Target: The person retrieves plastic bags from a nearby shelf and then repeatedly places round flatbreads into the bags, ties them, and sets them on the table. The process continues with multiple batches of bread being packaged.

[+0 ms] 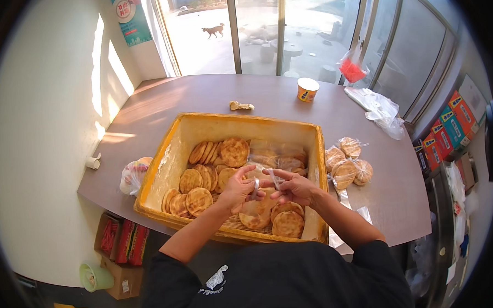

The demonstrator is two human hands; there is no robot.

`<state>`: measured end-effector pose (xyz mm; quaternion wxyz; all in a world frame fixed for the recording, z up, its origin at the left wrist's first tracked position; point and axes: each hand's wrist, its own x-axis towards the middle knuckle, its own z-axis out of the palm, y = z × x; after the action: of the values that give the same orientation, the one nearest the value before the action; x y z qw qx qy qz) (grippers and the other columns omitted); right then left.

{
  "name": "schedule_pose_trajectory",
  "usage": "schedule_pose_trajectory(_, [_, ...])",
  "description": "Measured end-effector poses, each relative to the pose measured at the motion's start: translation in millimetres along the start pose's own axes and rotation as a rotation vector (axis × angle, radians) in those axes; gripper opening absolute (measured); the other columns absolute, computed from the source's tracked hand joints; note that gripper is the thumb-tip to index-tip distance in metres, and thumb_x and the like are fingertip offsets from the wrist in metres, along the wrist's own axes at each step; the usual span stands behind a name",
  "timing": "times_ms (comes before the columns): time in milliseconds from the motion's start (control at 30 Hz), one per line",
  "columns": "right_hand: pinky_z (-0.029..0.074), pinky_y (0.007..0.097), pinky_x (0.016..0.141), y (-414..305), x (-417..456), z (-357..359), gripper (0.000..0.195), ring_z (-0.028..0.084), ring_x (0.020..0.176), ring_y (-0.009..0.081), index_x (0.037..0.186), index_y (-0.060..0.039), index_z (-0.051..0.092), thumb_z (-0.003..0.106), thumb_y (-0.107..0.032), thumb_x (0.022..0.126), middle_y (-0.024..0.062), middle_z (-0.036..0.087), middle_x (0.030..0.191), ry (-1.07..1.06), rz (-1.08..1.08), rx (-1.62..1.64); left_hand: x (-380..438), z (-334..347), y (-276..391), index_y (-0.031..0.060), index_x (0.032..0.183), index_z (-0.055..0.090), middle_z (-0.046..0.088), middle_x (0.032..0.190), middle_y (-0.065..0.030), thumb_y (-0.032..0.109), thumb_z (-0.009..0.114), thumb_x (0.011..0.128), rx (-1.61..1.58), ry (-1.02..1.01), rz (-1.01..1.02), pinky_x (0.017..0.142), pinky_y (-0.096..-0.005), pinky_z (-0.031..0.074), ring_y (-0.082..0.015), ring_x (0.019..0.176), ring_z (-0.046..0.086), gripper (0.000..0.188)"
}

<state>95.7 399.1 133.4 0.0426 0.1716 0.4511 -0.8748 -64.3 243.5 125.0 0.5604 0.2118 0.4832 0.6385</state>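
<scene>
My left hand and my right hand are close together over a large foam box with a yellow-edged rim. Between them they pinch strips of a clear plastic bag, with one strip looped at my left fingers. The bag seems to hang below my hands around a round flatbread, though my fingers hide part of it. Loose browned flatbreads lean in rows on the box's left side. Two more flatbreads rest by the near right corner, and bagged flatbreads lie at the back right.
Several bagged flatbreads sit on the table right of the box. White plastic bags, a paper tub and a crumpled yellowish wrapper lie farther back. Another filled bag is at left. Cartons stand below.
</scene>
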Motion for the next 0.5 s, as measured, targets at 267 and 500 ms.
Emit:
schedule_pose_trajectory(267, [0.057, 0.0251, 0.054, 37.2, 17.4, 33.1, 0.031, 0.068, 0.074, 0.0139, 0.124, -0.0051, 0.054, 0.052, -0.011, 0.094, 0.0051, 0.063, 0.094, 0.093, -0.197, -0.369, 14.4, 17.8, -4.6, 0.0012, 0.112, 0.047, 0.065, 0.078, -0.0076, 0.014, 0.066, 0.085, 0.666, -0.024, 0.204, 0.064, -0.0268, 0.046, -0.0158, 0.071, 0.061, 0.036])
schedule_pose_trajectory(500, [0.052, 0.0277, 0.065, 9.6, 14.3, 32.1, 0.026, 0.063, 0.072, 0.0162, 0.071, -0.0051, 0.058, 0.052, -0.019, 0.092, 0.0048, 0.063, 0.075, 0.32, -0.204, 0.136, -2.1, 8.5, 36.9, 0.0015, 0.092, 0.056, 0.056, 0.062, -0.0079, 0.022, 0.065, 0.081, 1.089, 0.139, 0.305, 0.06, -0.0316, 0.045, -0.018, 0.061, 0.056, 0.026])
